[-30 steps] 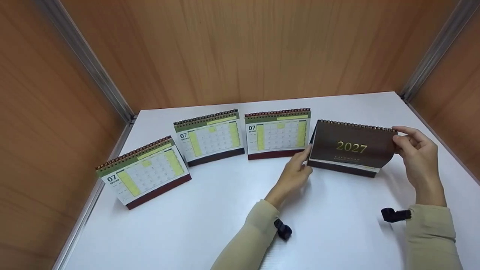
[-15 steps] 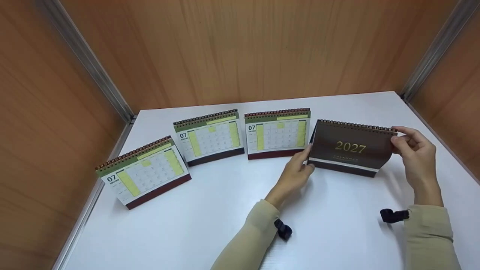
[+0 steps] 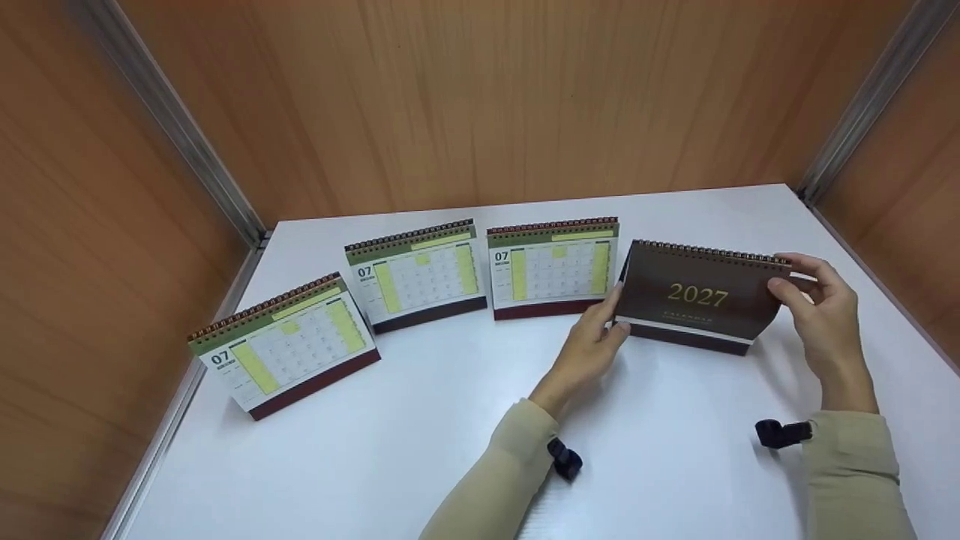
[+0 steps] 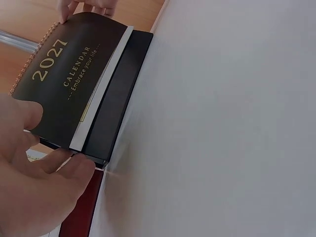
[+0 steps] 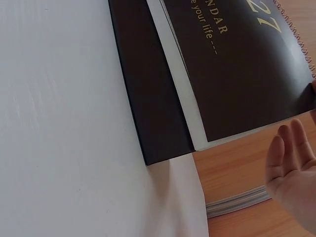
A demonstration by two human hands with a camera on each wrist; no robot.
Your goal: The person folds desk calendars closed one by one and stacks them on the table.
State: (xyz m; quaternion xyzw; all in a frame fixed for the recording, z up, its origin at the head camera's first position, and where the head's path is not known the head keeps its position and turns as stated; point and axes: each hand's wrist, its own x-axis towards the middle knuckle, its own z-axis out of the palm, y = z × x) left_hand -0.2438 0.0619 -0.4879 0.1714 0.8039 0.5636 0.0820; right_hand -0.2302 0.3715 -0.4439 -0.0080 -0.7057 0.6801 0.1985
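Observation:
A dark brown spiral-bound desk calendar (image 3: pixel 697 292) with gold "2027" on its cover stands tilted back on its easel base at the right of the table. My left hand (image 3: pixel 589 349) holds the calendar's left edge, low down; in the left wrist view, digits of that left hand (image 4: pixel 29 163) lie at the cover and the base's corner. My right hand (image 3: pixel 825 322) pinches the upper right corner by the binding, thumb in front. In the right wrist view part of the right hand (image 5: pixel 296 168) is cut off by the frame. The cover bows slightly above a white page strip.
To the left stand a red-based calendar (image 3: pixel 553 274), a dark-based one (image 3: pixel 420 277) and another red-based one (image 3: pixel 289 345), all showing page 07. The nearest is close beside my left fingers. Wooden panels (image 3: pixel 487 105) enclose the white table (image 3: pixel 375 450).
My right hand has shifted slightly left, its thumb now further onto the cover. The cover lies a little lower over the white strip. The left hand keeps its place.

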